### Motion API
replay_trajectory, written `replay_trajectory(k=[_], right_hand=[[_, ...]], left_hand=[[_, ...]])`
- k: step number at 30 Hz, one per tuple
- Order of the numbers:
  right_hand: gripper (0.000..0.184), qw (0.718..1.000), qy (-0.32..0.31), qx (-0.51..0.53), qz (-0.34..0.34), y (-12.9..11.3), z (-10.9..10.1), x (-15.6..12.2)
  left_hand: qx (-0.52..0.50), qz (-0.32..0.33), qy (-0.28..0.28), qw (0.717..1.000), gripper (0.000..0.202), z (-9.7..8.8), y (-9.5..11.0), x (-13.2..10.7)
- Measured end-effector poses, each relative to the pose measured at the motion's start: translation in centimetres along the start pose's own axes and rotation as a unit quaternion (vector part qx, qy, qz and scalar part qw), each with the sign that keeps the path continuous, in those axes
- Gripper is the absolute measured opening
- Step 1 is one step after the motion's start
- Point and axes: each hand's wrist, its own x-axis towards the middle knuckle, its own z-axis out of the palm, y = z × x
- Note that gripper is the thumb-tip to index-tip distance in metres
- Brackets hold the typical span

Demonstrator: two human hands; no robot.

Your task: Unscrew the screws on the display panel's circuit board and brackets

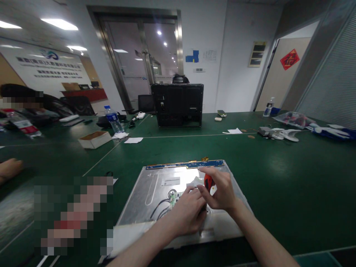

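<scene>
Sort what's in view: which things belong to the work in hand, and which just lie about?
Seemingly in the work: metal panel; blue circuit strip; green board by the left hand; red-and-black object by the right hand.

Seemingly lying about: open box; blue-capped bottle; clear plastic bag.

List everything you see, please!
panel: 1, silver, front middle
strip: 1, blue, panel's far edge
board: 1, green, on panel
tool: 1, red-black, over panel
table: 1, green, under panel
papers: several, white, across table
monitor: 1, black, far middle
box: 1, white, left
bottles: at least 3, clear, left and right
chairs: at least 2, black, back left
sign: 1, red, upper right
co-worker's hand: 1, bare, left edge
left hand: 1, bare, over panel
right hand: 1, bare, by tool
</scene>
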Motion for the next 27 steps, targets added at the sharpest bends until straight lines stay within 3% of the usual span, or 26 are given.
replay_trajectory(k=[18,27], right_hand=[[0.023,1.000,0.014,-0.025,0.009,0.01,0.15,-0.09],[0.019,0.999,0.025,-0.033,0.011,0.11,0.45,-0.34]], left_hand=[[-0.011,0.007,0.000,1.000,0.026,-0.22,0.25,0.05],[0.004,0.001,-0.002,1.000,0.016,-0.05,0.07,0.06]])
